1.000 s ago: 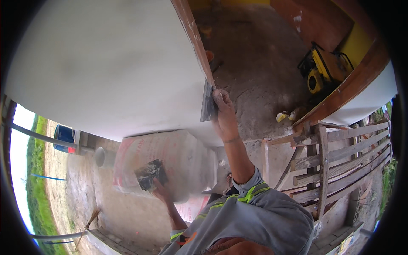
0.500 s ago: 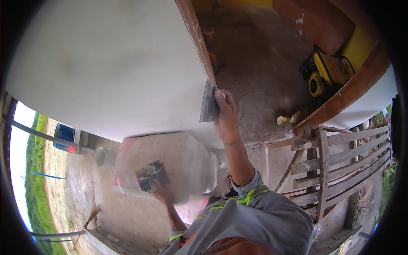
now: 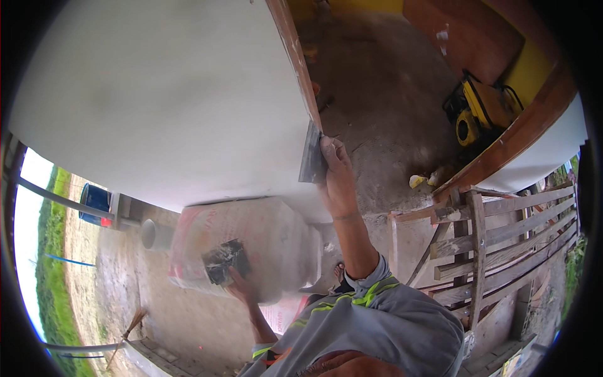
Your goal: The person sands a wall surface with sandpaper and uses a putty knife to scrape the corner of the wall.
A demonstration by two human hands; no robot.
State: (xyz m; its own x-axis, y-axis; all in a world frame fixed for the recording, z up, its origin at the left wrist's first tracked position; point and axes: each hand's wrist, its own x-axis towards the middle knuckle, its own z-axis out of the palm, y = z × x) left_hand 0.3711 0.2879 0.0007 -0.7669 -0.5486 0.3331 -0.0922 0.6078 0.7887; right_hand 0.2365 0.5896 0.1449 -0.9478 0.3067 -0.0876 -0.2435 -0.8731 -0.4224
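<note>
My right hand (image 3: 334, 168) grips a flat dark scraper blade (image 3: 312, 152), held at the edge of the white wall (image 3: 163, 100) where it meets the wooden door trim (image 3: 298, 53). Lower on the left, my left hand (image 3: 240, 286) is closed on a dark plate (image 3: 223, 257) smeared with pale compound. Behind that plate is a dusty, wrapped stack of bags (image 3: 282, 245) with red printing, below the wall. My forearms come up from my grey shirt with yellow-green stripes.
Right: a wooden pallet (image 3: 478, 251). Through the doorway: a yellow machine (image 3: 477, 107), crumpled scraps (image 3: 421, 179), dusty floor (image 3: 370, 88). Left: a blue drum (image 3: 94, 204), pale bucket (image 3: 154, 235), straw broom (image 3: 133, 327), railing (image 3: 75, 202) with grass beyond.
My right hand with the scraper has shifted slightly down and right along the edge. The plate in my left hand has also moved slightly down and right. Both hands keep their grips.
</note>
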